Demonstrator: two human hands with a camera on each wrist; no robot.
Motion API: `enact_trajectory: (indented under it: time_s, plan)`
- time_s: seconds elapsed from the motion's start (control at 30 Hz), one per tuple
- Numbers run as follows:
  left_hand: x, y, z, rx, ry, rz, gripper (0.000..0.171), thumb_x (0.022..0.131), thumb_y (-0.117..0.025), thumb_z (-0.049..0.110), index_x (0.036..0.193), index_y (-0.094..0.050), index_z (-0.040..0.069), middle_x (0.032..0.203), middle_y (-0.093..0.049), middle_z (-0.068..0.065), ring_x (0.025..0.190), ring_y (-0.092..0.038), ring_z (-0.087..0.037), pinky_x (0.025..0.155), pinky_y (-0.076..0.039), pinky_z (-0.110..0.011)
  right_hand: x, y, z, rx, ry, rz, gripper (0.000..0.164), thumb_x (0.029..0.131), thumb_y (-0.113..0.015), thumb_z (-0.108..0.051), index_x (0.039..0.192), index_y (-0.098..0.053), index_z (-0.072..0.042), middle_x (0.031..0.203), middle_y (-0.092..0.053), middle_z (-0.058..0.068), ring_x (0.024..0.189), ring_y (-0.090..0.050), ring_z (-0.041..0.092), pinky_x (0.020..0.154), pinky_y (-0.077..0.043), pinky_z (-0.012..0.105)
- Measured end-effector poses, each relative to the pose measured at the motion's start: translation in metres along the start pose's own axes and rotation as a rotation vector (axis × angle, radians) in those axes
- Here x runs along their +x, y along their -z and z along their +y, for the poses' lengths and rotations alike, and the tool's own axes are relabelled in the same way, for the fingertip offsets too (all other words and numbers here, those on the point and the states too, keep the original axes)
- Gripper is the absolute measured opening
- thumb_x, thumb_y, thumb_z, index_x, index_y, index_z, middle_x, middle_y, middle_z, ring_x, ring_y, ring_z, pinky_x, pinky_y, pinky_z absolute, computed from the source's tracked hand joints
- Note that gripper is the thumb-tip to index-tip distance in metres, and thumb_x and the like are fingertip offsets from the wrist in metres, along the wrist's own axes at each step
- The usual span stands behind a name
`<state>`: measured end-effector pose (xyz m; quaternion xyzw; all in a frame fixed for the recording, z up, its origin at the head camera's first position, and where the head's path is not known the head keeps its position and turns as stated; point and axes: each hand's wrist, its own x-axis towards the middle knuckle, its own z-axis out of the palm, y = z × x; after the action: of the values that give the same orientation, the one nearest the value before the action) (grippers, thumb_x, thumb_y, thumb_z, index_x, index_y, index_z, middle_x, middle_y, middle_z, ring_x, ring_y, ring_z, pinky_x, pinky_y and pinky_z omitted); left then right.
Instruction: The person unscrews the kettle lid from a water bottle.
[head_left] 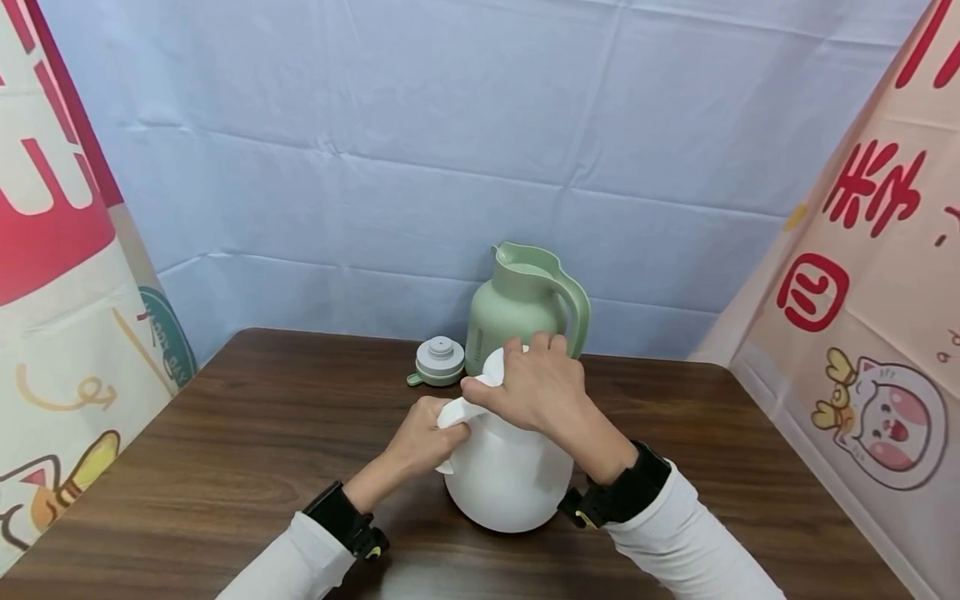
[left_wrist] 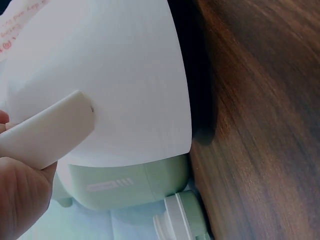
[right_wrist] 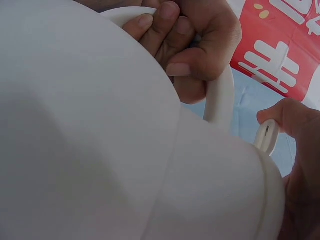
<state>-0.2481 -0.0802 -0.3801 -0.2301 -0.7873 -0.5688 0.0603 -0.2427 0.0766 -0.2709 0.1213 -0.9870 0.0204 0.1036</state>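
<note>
A white thermos jug (head_left: 510,479) stands upright on the table in the middle of the head view. My left hand (head_left: 426,440) grips its white handle (left_wrist: 55,130), the fingers wrapped round it as the right wrist view shows. Over the top of the jug lies my right hand (head_left: 543,387), holding the white lid (head_left: 493,367) from above. Its thumb sits on the lid's small tab (right_wrist: 268,136), above the handle. Most of the lid is hidden under the palm and fingers.
Right behind the white jug stands a green thermos jug (head_left: 513,308) with its top uncovered and its handle to the right. A grey-and-green lid (head_left: 439,360) lies left of it on the brown wooden table (head_left: 300,417). Cloth sheets (head_left: 375,167) hang behind and at both sides.
</note>
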Motion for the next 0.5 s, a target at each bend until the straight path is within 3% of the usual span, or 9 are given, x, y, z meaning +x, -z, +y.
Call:
enact_trajectory:
  time_s: [0.17,0.37,0.5]
  plan:
    - [-0.001,0.002,0.007,-0.02,0.032,-0.027,0.021,0.077,-0.052,-0.005,0.059,-0.049,0.006,0.048,-0.041,0.005,0.041,-0.04,-0.009,0.044,-0.036,-0.025,-0.001,0.001,0.004,-0.001,0.051,-0.012,0.076,0.075,-0.044,-0.07,0.112,-0.055,-0.004,0.105,-0.048,0.019,0.096,-0.041,0.035,0.06,-0.044,0.046]
    - [-0.009,0.006,0.036,-0.015,0.013,-0.028,0.02,0.075,-0.05,-0.008,0.06,-0.049,0.004,0.048,-0.04,0.007,0.041,-0.039,-0.006,0.044,-0.036,-0.024,-0.001,0.001,0.013,0.038,0.142,0.004,0.074,0.076,-0.048,-0.067,0.116,-0.055,-0.004,0.109,-0.049,0.02,0.1,-0.042,0.038,0.07,-0.04,0.056]
    - [-0.01,0.006,0.037,-0.028,0.011,-0.024,0.017,0.075,-0.05,-0.008,0.062,-0.052,0.002,0.047,-0.04,0.007,0.041,-0.039,-0.007,0.044,-0.035,-0.024,-0.001,0.002,0.019,0.079,0.215,0.009,0.072,0.075,-0.051,-0.063,0.119,-0.055,-0.006,0.108,-0.05,0.018,0.1,-0.043,0.037,0.071,-0.039,0.055]
